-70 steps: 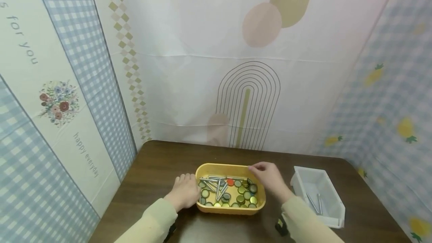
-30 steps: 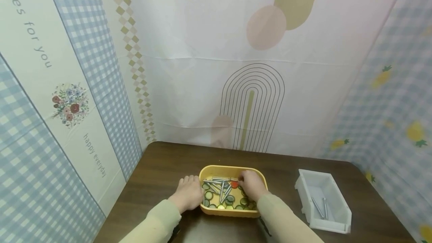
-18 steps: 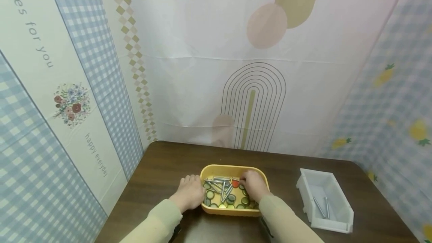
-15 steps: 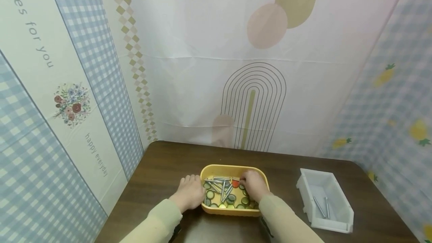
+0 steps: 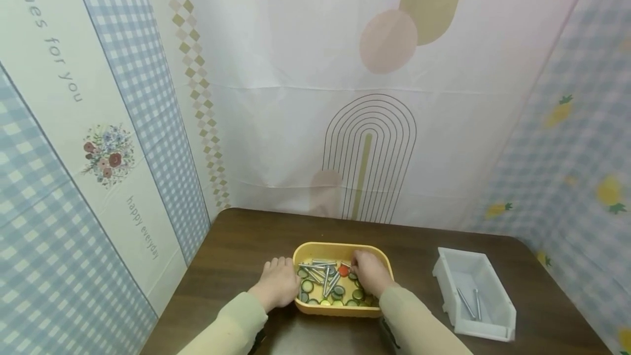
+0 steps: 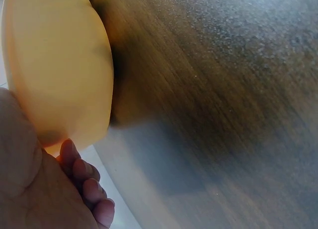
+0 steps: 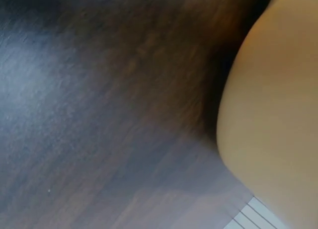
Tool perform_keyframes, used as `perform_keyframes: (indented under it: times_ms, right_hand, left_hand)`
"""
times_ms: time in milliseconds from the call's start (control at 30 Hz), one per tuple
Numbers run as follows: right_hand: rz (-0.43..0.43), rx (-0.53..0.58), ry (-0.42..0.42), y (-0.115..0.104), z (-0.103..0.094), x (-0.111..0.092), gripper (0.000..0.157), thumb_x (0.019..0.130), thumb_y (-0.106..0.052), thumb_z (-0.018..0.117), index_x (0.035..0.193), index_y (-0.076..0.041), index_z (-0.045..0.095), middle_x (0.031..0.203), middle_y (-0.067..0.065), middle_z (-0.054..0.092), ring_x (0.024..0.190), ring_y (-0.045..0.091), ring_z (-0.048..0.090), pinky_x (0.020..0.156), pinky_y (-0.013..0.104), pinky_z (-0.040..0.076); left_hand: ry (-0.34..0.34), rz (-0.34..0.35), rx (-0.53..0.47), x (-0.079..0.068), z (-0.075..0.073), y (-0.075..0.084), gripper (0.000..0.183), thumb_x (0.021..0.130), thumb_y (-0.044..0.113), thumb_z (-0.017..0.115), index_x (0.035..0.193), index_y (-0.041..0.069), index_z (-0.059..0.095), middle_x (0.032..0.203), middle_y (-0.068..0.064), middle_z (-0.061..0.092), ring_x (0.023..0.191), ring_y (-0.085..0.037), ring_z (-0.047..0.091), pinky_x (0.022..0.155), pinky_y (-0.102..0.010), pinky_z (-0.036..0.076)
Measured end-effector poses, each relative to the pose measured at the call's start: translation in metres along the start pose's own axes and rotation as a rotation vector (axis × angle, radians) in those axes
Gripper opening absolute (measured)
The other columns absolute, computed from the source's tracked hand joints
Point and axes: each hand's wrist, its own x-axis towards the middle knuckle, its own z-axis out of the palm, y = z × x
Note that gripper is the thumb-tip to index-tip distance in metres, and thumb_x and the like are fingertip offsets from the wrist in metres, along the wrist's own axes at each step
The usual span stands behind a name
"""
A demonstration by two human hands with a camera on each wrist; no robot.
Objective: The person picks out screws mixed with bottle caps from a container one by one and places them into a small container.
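A yellow box (image 5: 340,311) stands on the table, holding silver metal screws (image 5: 325,275) and several bottle caps (image 5: 307,286), one of them red (image 5: 343,270). My left hand (image 5: 278,282) grips the box's left end; the left wrist view has its curled fingers (image 6: 94,189) at the outside wall. Reaching inside the box near its right end, my right hand (image 5: 371,273) pinches the end of a screw (image 5: 346,264) beside the red cap. Its fingertips are partly hidden in the head view. The right wrist view has only the box's outer wall (image 7: 273,119) and the table.
A white bin (image 5: 473,273) stands to the right on the brown table (image 5: 256,229), with two screws (image 5: 477,304) lying in it. Printed fabric (image 5: 276,125) hangs behind the table and along both sides.
My right hand has moved from the box's right rim down into it, over the caps beside the red one. The screw at its fingertips has tilted slightly. My left hand stays at the left end.
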Motion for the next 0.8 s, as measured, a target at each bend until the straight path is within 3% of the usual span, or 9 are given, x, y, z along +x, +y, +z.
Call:
perform_keyframes:
  times_ms: [333,533,800]
  right_hand:
    - [-0.008,-0.061,-0.005,-0.001,-0.003,-0.003,0.014,0.090,-0.011,0.067,0.077,-0.011,0.062,0.072,-0.003,0.050,0.065,0.013,0.045,0.062,0.032,0.041]
    - [-0.048,-0.085,0.063,-0.006,-0.009,-0.004,0.017,0.093,-0.012,0.064,0.076,-0.012,0.062,0.070,-0.005,0.049,0.063,0.011,0.044,0.061,0.031,0.040]
    - [-0.020,0.049,0.088,-0.022,-0.038,-0.008,0.006,0.094,-0.014,0.063,0.090,-0.010,0.066,0.083,-0.003,0.055,0.073,0.009,0.052,0.066,0.031,0.047]
  left_hand:
    - [0.004,-0.003,0.005,0.002,0.004,0.003,0.030,0.093,0.024,0.049,0.103,-0.004,0.052,0.088,-0.012,0.045,0.085,-0.028,0.040,0.082,-0.048,0.033]
    - [-0.006,-0.008,0.010,0.003,0.003,0.002,0.031,0.094,0.026,0.050,0.104,-0.004,0.052,0.088,-0.011,0.046,0.085,-0.027,0.040,0.081,-0.047,0.033]
    - [-0.010,-0.008,0.019,0.004,0.000,0.000,0.030,0.094,0.026,0.050,0.103,-0.003,0.052,0.088,-0.010,0.045,0.085,-0.027,0.040,0.080,-0.047,0.033]
